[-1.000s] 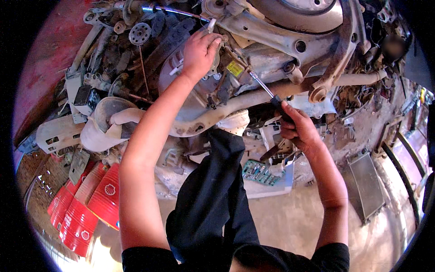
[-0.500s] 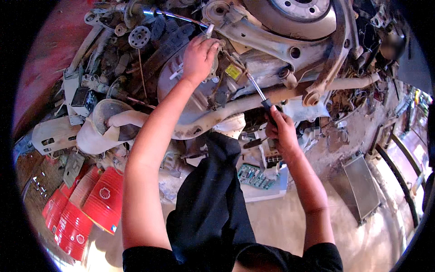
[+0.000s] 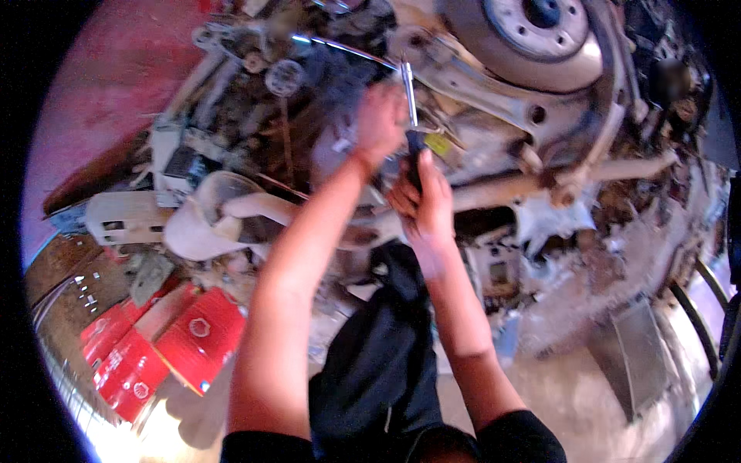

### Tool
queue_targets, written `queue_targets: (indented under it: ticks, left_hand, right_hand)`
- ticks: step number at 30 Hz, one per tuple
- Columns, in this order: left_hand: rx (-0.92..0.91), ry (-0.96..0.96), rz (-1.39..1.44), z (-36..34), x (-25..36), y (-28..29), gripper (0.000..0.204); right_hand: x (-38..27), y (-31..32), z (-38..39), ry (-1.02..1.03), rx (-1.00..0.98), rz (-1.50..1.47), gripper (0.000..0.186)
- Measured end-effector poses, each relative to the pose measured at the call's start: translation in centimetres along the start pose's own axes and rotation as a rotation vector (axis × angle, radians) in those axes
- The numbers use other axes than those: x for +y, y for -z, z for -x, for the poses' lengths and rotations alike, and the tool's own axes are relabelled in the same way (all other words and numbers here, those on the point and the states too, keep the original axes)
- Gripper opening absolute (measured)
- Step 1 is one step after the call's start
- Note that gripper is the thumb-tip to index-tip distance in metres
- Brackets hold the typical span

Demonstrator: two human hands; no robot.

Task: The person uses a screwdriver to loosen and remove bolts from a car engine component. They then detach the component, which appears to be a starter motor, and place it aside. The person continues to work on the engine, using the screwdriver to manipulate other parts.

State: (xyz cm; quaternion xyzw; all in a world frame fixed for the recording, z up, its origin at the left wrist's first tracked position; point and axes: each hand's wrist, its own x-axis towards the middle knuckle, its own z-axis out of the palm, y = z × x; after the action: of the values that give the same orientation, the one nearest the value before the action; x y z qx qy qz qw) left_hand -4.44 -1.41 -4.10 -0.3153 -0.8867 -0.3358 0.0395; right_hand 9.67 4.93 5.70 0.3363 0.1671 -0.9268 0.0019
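Observation:
My right hand point(image 3: 428, 204) is wrapped round the black handle of a driver point(image 3: 411, 104) with a slim chrome shaft. The shaft points away from me, its far end beside a metal suspension arm point(image 3: 494, 92). Just left of the driver, my left hand point(image 3: 380, 123) reaches in among the car parts, over a rounded grey part point(image 3: 328, 158). Motion smears its fingers, so what they hold or touch is unclear. Beyond both hands a long shiny rod point(image 3: 347, 50) runs to the left. A yellow label point(image 3: 438, 144) sits right of the driver's handle.
A brake disc point(image 3: 575, 65) lies at the far right. A rusty pipe point(image 3: 494, 193) crosses in front of the pile to a pale muffler-like can point(image 3: 204, 231). Red boxes point(image 3: 197, 328) stand at the near left; a flat grey panel point(image 3: 644, 355) leans at the right.
My right hand has brought the driver left and farther away, beside my left hand; its shaft now points nearly straight ahead. The whole view has shifted, and my left hand has become blurred.

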Motion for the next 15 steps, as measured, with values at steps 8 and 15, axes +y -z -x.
queue_targets:
  ticks: [8, 15]
  left_hand:
    - [-0.004, 0.069, 0.049, 1.3, 0.2, 2.3, 0.021]
    - [-0.066, -0.203, -0.117, 1.0, 2.5, 4.3, 0.026]
  right_hand:
    - [-3.5, 7.4, 8.4, 0.037, 0.222, 0.177, 0.034]
    - [-2.9, 12.3, 12.6, 0.129, 0.539, 0.498, 0.031]
